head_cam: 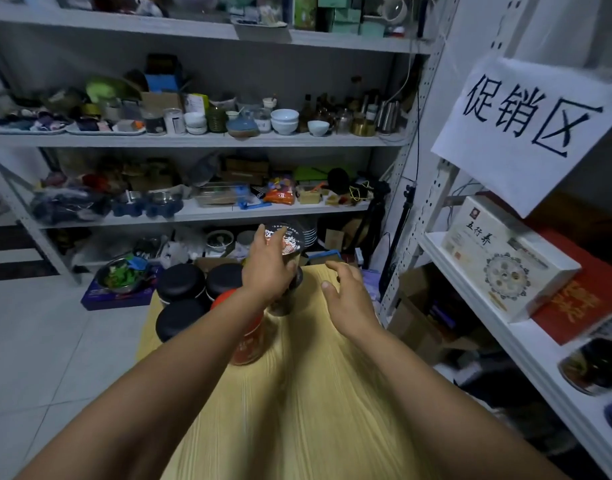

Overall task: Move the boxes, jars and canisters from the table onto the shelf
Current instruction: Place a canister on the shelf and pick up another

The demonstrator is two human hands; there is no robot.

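My left hand (268, 268) grips a dark cup-shaped container (290, 240) with a printed black and red lid, tilted over the far end of the wooden table (297, 393). My right hand (346, 296) hovers just right of it, fingers spread and holding nothing. A red-lidded jar (249, 337) stands under my left forearm. Three black-lidded canisters (181, 282) sit at the table's far left corner. On the white shelf (477, 299) to the right lie a white box (505, 258), a red box (574, 303) and a dark round container (595, 368).
A tall grey shelving unit (193, 140) packed with bowls, cups and clutter stands behind the table. A paper sign (529, 129) hangs above the right shelf. Cardboard boxes (422, 320) sit under that shelf. A metal bowl on a purple box (120, 278) lies on the tiled floor.
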